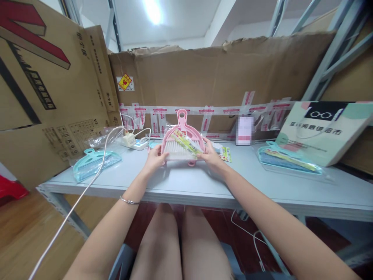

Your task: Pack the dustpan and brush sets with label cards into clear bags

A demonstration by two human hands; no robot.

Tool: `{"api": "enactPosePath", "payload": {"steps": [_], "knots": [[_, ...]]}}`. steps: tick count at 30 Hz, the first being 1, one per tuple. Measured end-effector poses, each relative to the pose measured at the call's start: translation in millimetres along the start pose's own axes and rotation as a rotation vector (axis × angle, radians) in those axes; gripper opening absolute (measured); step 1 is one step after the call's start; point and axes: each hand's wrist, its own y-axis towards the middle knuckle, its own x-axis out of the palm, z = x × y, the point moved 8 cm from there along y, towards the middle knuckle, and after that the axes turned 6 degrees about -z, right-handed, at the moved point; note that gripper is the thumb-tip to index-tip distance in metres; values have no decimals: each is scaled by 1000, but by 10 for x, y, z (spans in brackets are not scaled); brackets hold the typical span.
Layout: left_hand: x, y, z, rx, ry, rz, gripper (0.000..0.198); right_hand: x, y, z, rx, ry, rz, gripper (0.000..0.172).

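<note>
A pink dustpan (182, 117) with a white-bristled brush (171, 147) nested in it is held upright over the table, its handle pointing up. My left hand (155, 157) grips its lower left side, thumb in front. On the right side, my right hand (212, 155) is closed on the lower edge in the same way. A yellow-green printed label strip (186, 142) lies slanted across the front of the set. Behind my right hand another printed card (226, 154) is partly hidden.
Wrapped turquoise dustpan sets lie at left (94, 163) and right (288, 159). A phone (244, 131) leans against the taped cardboard wall (221, 74). A white power strip (138, 144) sits at the back, and a white cable (84, 190) crosses the left side. An eyeglasses-printed box (317, 132) stands right.
</note>
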Motion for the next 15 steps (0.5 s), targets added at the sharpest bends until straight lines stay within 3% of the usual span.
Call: {"api": "enactPosePath", "payload": {"steps": [7, 11, 15], "knots": [[14, -38, -259, -96, -35, -77, 26, -16, -21, 92, 71, -164, 20, 77], [18, -53, -288, -94, -59, -83, 26, -17, -41, -25, -29, -318, 96, 77], [34, -41, -239, -69, -76, -84, 27, -9, -29, -88, -115, -397, 126, 59]]}}
